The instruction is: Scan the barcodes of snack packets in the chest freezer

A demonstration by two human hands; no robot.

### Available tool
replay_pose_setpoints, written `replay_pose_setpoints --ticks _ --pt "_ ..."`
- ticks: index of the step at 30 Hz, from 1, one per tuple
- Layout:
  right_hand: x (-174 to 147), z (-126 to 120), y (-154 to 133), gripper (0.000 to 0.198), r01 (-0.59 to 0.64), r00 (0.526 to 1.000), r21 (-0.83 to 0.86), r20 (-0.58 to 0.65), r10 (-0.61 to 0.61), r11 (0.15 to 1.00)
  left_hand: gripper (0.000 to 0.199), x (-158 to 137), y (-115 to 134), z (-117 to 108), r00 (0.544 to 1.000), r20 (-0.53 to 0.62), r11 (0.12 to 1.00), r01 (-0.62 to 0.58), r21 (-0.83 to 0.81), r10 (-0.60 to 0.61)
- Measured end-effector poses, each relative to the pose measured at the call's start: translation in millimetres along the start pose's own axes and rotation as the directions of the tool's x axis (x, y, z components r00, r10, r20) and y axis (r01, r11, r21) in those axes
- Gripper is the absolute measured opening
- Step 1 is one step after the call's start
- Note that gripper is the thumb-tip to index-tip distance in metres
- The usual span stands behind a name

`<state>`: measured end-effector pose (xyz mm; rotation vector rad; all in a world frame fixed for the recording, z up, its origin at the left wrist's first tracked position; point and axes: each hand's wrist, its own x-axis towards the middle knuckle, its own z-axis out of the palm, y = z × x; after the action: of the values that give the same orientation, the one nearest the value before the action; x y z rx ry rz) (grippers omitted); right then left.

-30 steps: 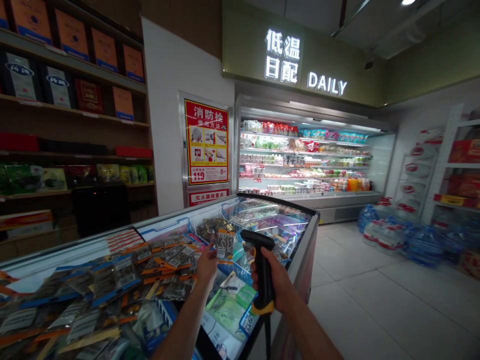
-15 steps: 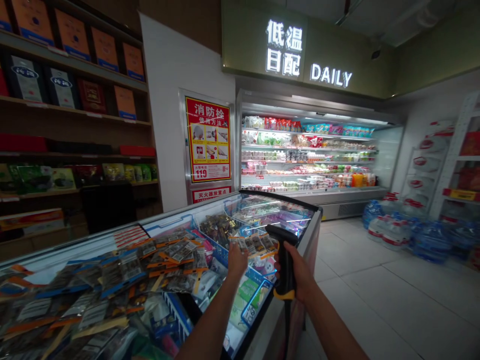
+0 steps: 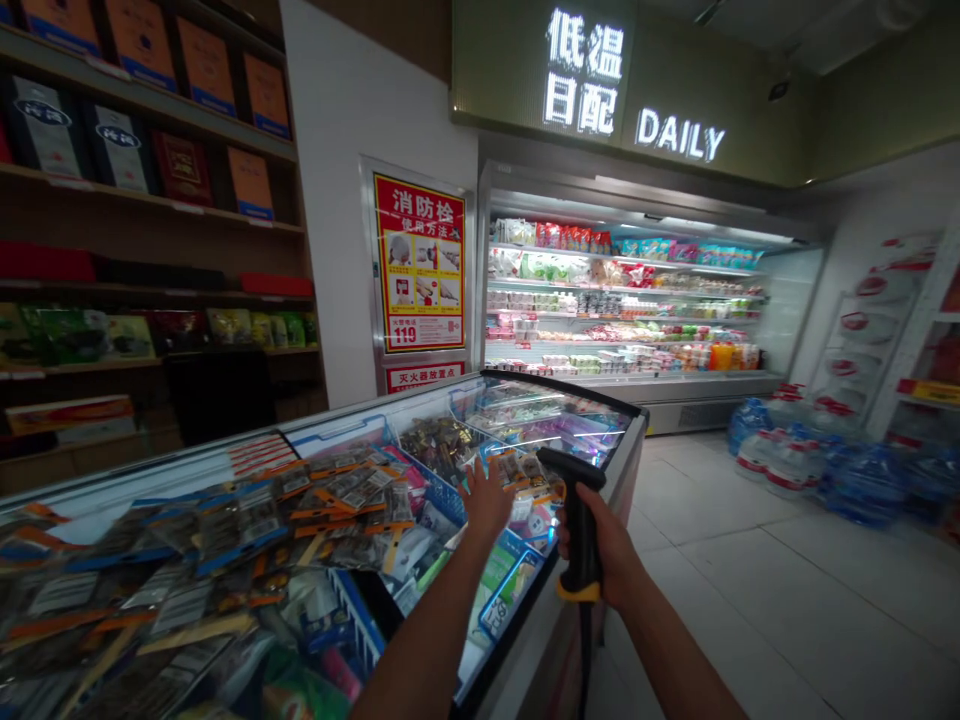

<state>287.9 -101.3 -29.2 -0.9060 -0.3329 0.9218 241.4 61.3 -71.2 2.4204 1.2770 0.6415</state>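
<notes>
My right hand (image 3: 611, 548) is wrapped round the grip of a black and yellow barcode scanner (image 3: 576, 520), held upright over the freezer's near edge with its cord hanging down. Fingers spread, my left hand (image 3: 487, 500) reaches over the chest freezer (image 3: 619, 480) beside some small packets (image 3: 529, 475); nothing shows in it. Whether its fingertips touch the packets or the glass I cannot tell. A heap of flat packets with orange and blue edges (image 3: 352, 500) lies to its left on the freezer. Blue baskets (image 3: 442, 497) with bagged goods sit inside.
Shelves with boxes (image 3: 202, 70) and bags stand on the left. A red fire hydrant sign (image 3: 420, 265) hangs on the wall. A lit open refrigerator (image 3: 630, 380) stands at the back. Water bottles (image 3: 862, 490) stand on the tiled floor (image 3: 720, 590) at right.
My left hand has opened, its fingers spreading, and moved slightly right. The scanner in my right hand has shifted a little to the right. The view has tilted slightly.
</notes>
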Motion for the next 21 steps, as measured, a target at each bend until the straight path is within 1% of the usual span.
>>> replay_pose_setpoints --ticks 4,7,9,11,13,15,17,19,21 --pt "-2.4 18.5 11.7 0.024 -0.053 0.998 0.006 0.021 0.053 0.999 0.057 -9.9 -40.8 -39.0 0.992 -0.126 0.986 0.021 0.164 -0.001" --pt "-6.8 29.5 15.6 0.022 -0.055 0.998 -0.001 0.033 0.055 0.999 0.050 -18.2 -62.7 -70.0 0.977 -0.201 0.962 -0.007 0.275 0.064" --pt "-9.5 34.1 16.6 0.022 -0.047 0.998 -0.005 0.043 0.048 0.999 0.047 -23.5 -74.0 -91.3 0.958 -0.264 0.942 -0.016 0.335 0.110" --pt "-11.8 37.1 16.7 0.022 -0.046 0.997 -0.009 0.054 0.047 0.999 0.045 -28.3 -85.7 -113.4 0.934 -0.341 0.925 0.033 0.380 0.107" --pt "-14.2 39.4 16.4 0.021 -0.045 0.997 -0.011 0.067 0.045 0.999 0.047 -31.8 -98.5 -134.0 0.917 -0.397 0.909 0.139 0.392 0.031" --pt "-16.7 41.5 15.6 0.021 -0.045 0.996 -0.012 0.079 0.046 0.999 0.050 -33.7 -110.5 -149.5 0.924 -0.374 0.896 0.237 0.376 -0.087" --pt "-19.1 43.2 14.5 0.021 -0.047 0.995 -0.013 0.084 0.048 0.999 0.050 -34.0 -119.2 -157.7 0.938 -0.298 0.885 0.286 0.366 -0.180" --pt "-20.9 44.1 13.4 0.021 -0.051 0.996 -0.019 0.076 0.052 0.999 0.047 -32.3 -123.7 -159.6 0.950 -0.242 0.882 0.281 0.377 -0.199" --pt "-22.0 43.9 12.3 0.021 -0.051 0.996 -0.030 0.068 0.053 0.998 0.044 -28.6 -125.3 -158.8 0.958 -0.226 0.885 0.255 0.390 -0.177"
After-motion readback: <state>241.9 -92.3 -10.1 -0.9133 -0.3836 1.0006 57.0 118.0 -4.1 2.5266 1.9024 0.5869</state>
